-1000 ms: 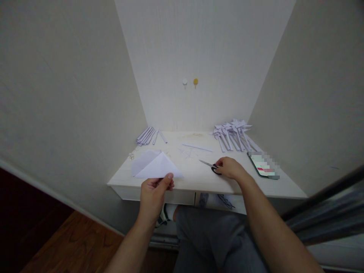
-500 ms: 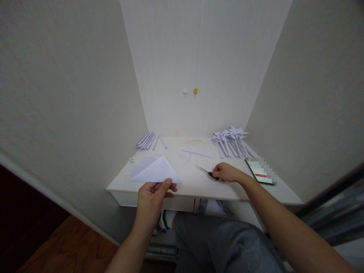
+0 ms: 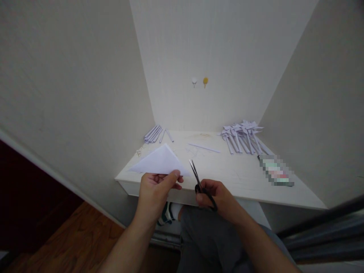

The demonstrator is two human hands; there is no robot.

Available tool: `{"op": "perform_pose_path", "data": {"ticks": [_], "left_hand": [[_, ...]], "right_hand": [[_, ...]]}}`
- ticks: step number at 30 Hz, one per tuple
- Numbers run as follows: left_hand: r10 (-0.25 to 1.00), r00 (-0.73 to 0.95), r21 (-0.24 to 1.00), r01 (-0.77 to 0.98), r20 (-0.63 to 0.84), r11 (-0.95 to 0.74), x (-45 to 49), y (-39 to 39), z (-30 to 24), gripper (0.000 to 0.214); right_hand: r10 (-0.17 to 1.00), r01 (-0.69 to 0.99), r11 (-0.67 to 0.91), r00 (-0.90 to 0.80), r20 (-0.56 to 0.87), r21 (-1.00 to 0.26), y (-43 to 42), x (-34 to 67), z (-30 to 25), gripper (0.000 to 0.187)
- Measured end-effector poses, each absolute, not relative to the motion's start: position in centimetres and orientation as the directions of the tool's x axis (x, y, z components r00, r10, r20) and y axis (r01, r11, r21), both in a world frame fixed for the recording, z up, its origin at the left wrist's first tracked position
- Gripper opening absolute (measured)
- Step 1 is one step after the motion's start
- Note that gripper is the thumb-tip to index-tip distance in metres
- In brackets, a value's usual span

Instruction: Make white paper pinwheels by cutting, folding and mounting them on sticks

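Note:
My left hand pinches the long lower edge of a white sheet of paper folded into a triangle, thumb on top and fingers beneath. The fold's peak points toward the back wall. In my right hand is a pair of scissors with black handles. Their blades are slightly parted and point up and left, just right of the paper's right corner and apart from it. My fingers partly cover the handles.
On the white desk, paper pinwheels are piled at the back right, and rolled paper sticks at the back left. A single paper stick lies mid-desk. A tablet or phone, partly blurred, rests at the right. Walls enclose three sides.
My right hand has lifted the scissors off the desk and brought them left and nearer, with the blades now slightly parted. The folded paper stays in my left hand. The view has shifted.

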State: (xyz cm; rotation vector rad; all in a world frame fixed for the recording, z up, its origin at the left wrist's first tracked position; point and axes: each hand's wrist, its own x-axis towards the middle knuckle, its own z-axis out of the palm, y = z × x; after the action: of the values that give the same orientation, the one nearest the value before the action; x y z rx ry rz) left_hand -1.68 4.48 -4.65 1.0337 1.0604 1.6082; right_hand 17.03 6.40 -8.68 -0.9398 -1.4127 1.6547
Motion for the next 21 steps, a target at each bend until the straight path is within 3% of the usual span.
{"op": "perform_pose_path", "data": {"ticks": [5,17,21], "left_hand": [[0.950,-0.279,0.959,-0.201,0.140,-0.200,-2.27,5.05,-5.62,0.022],[0.957,-0.251,0.953,-0.223,0.146,-0.204,-2.05,4.88,-5.46,0.017],[0.964,-0.208,0.972,-0.135,0.162,-0.193,-2.02,4.58,-4.99,0.019]], "right_hand": [[0.841,-0.113,-0.168,-0.534,-0.083,-0.979,5.52,16.96,-8.75,0.045],[0.880,0.008,-0.131,-0.460,-0.120,-0.991,5.26,17.33,-9.05,0.046],[0.881,0.017,-0.133,-0.456,-0.126,-0.991,5.05,17.43,-8.84,0.048]]}}
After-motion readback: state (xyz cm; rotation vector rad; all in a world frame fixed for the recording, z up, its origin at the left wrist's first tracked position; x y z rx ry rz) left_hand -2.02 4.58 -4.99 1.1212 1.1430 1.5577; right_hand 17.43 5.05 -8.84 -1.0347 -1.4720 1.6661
